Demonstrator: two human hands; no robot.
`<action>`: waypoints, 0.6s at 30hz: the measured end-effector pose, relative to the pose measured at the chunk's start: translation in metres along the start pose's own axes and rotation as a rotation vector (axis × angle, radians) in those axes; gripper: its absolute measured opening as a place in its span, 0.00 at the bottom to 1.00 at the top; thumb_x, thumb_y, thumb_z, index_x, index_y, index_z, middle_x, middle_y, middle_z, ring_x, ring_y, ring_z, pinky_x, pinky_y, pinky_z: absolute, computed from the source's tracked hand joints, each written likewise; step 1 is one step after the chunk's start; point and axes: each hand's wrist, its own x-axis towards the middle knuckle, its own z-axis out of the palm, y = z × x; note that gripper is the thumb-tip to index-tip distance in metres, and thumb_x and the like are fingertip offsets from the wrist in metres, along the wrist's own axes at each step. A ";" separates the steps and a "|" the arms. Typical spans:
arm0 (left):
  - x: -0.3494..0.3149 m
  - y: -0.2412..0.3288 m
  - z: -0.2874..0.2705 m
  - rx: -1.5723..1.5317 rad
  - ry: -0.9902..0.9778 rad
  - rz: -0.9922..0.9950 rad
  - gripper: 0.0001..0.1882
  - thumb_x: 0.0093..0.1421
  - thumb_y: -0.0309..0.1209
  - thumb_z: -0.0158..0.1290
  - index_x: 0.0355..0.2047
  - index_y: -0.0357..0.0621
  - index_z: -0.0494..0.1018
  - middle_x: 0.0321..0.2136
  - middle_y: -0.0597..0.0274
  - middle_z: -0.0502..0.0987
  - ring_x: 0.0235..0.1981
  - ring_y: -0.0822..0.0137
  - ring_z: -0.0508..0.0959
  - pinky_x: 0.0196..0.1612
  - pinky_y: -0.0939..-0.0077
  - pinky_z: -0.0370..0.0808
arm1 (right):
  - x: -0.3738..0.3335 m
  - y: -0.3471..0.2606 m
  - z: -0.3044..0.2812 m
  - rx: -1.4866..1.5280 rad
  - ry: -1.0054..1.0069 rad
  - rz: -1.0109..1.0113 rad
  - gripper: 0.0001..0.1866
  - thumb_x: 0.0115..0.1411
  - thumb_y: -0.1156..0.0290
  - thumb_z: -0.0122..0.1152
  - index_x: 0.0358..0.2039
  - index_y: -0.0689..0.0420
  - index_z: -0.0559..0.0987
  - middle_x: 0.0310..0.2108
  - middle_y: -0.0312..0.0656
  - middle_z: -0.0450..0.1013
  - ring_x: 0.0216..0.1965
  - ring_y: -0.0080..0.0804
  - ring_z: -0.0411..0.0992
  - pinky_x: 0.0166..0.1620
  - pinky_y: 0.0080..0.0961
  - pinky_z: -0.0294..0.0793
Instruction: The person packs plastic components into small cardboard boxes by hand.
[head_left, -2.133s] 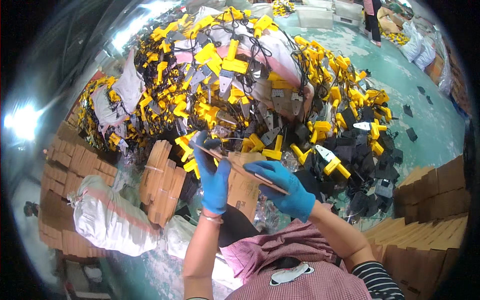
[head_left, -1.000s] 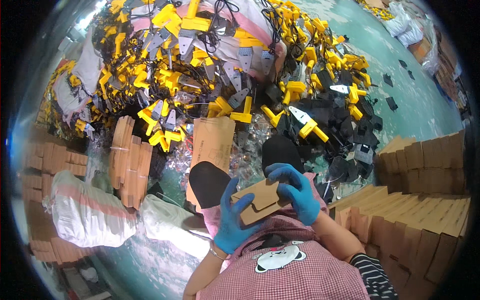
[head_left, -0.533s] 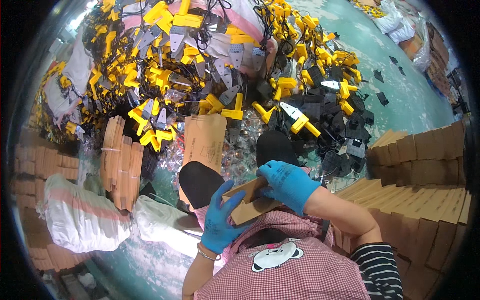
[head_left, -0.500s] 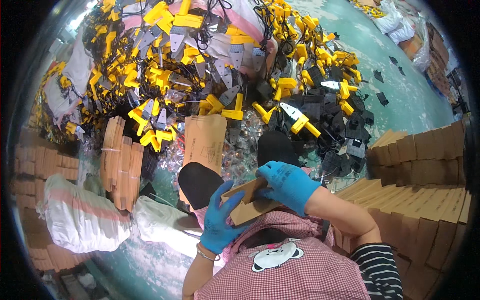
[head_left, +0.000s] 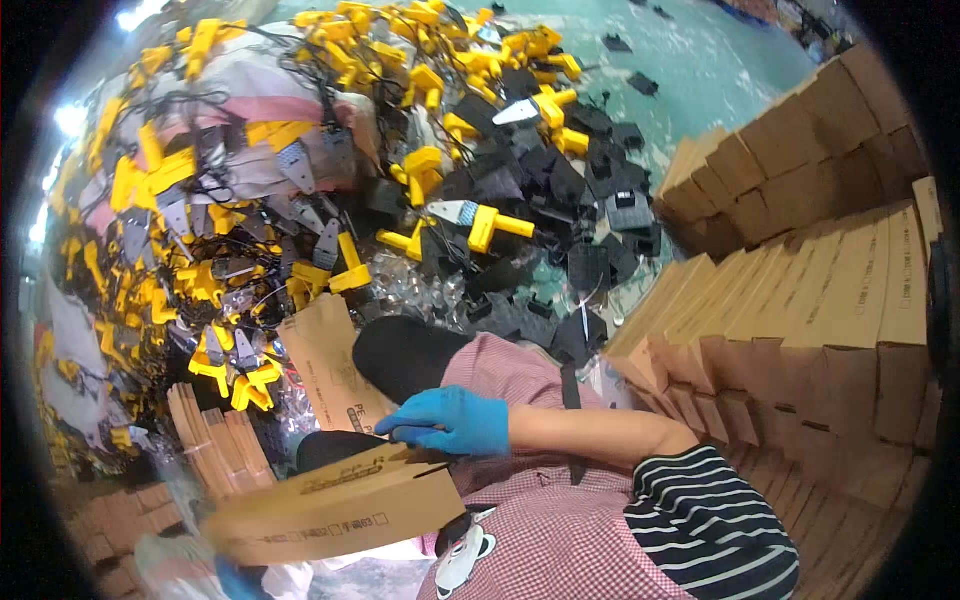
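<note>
A long brown cardboard box (head_left: 340,510) lies slantwise in front of me, above my lap, its left end blurred. My right hand (head_left: 455,422), in a blue glove, is at the top edge near the box's right end, with fingers curled and pressed together there. Low at the left, my left hand (head_left: 240,578), also gloved in blue, grips the box's left end from below. Most of that hand is hidden behind the cardboard and by the blur. Past the box, a flat cardboard piece (head_left: 325,360) with print leans by my knee.
A large heap of yellow-handled tools (head_left: 150,180) with grey metal plates and black cords covers the far left. Black plastic parts (head_left: 540,180) are strewn right of it. Rows of cardboard boxes (head_left: 790,290) stand at the right. Folded cardboard (head_left: 215,440) and a white sack (head_left: 180,570) are at left.
The box has swung left and turned, so its long printed sides now show. My left hand went down and left, my right hand left along with the box. The view has shifted right.
</note>
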 end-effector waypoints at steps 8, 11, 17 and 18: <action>0.009 -0.027 0.022 0.343 0.199 0.134 0.26 0.72 0.44 0.49 0.56 0.30 0.73 0.45 0.47 0.81 0.45 0.54 0.80 0.51 0.64 0.76 | -0.088 0.242 -0.085 -0.388 0.753 0.798 0.17 0.59 0.64 0.60 0.48 0.55 0.82 0.46 0.51 0.79 0.46 0.48 0.78 0.51 0.40 0.77; -0.031 0.044 0.096 0.612 0.243 0.212 0.40 0.62 0.48 0.59 0.66 0.34 0.63 0.60 0.38 0.69 0.60 0.42 0.71 0.60 0.62 0.71 | -0.129 0.292 -0.110 -0.841 0.495 0.880 0.25 0.55 0.70 0.60 0.56 0.52 0.75 0.57 0.51 0.71 0.54 0.52 0.72 0.55 0.42 0.73; -0.110 0.152 0.220 0.906 -0.260 1.007 0.59 0.49 0.75 0.54 0.72 0.51 0.56 0.70 0.36 0.54 0.68 0.32 0.58 0.65 0.30 0.56 | -0.155 0.364 -0.125 -1.065 -0.076 0.682 0.26 0.61 0.75 0.52 0.61 0.45 0.72 0.62 0.46 0.68 0.57 0.50 0.71 0.64 0.59 0.63; -0.118 0.161 0.229 0.909 -0.248 0.932 0.59 0.49 0.74 0.56 0.72 0.51 0.56 0.69 0.34 0.55 0.68 0.31 0.58 0.65 0.29 0.56 | -0.148 0.357 -0.126 -1.005 -0.152 0.702 0.26 0.62 0.75 0.51 0.61 0.45 0.71 0.61 0.46 0.69 0.57 0.48 0.72 0.64 0.56 0.64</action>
